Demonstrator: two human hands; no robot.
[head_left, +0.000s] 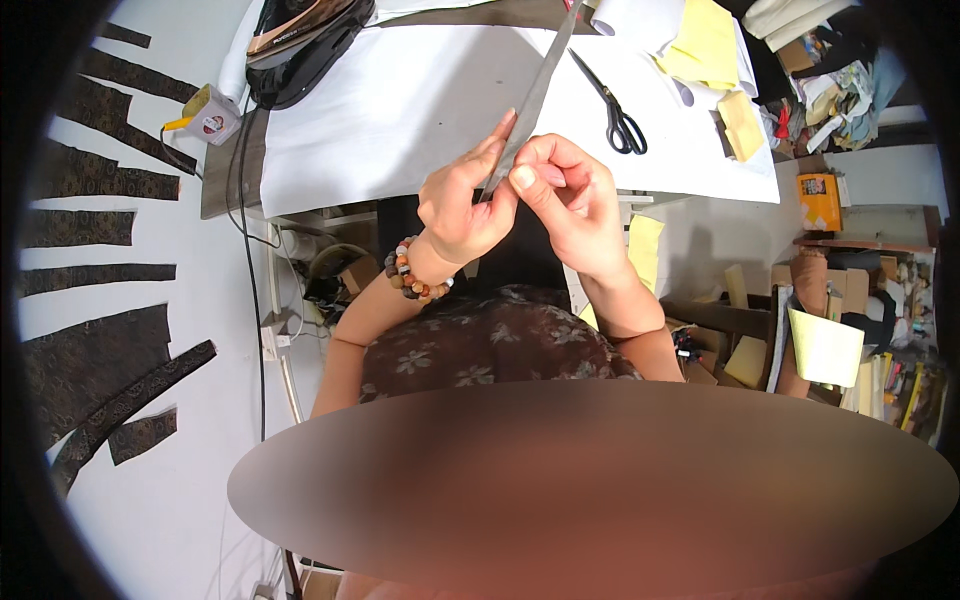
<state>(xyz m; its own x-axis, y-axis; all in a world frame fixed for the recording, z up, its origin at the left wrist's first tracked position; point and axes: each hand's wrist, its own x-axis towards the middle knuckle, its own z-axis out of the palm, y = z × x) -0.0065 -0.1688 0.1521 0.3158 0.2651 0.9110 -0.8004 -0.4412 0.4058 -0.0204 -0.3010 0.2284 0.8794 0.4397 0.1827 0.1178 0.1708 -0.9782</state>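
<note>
A long, narrow grey fabric strip (540, 85) runs from the top edge of the head view down between my hands. My left hand (468, 200) is closed around its lower part, index finger pointing up along the strip. A beaded bracelet (405, 270) circles that wrist. Beside it, my right hand (570, 195) pinches the strip's edge between thumb and bent fingers. Both hands are in front of the near edge of a table covered with white paper (400, 110). Black-handled scissors (618, 115) lie on the paper, just beyond my right hand.
At the table's back left stands a black iron (300, 50), its cord hanging down. A cup (212, 115) sits by the left edge. Dark patterned fabric pieces (110, 340) lie on a white surface at left. Yellow paper (705, 45) is at back right; shelves and boxes crowd the right.
</note>
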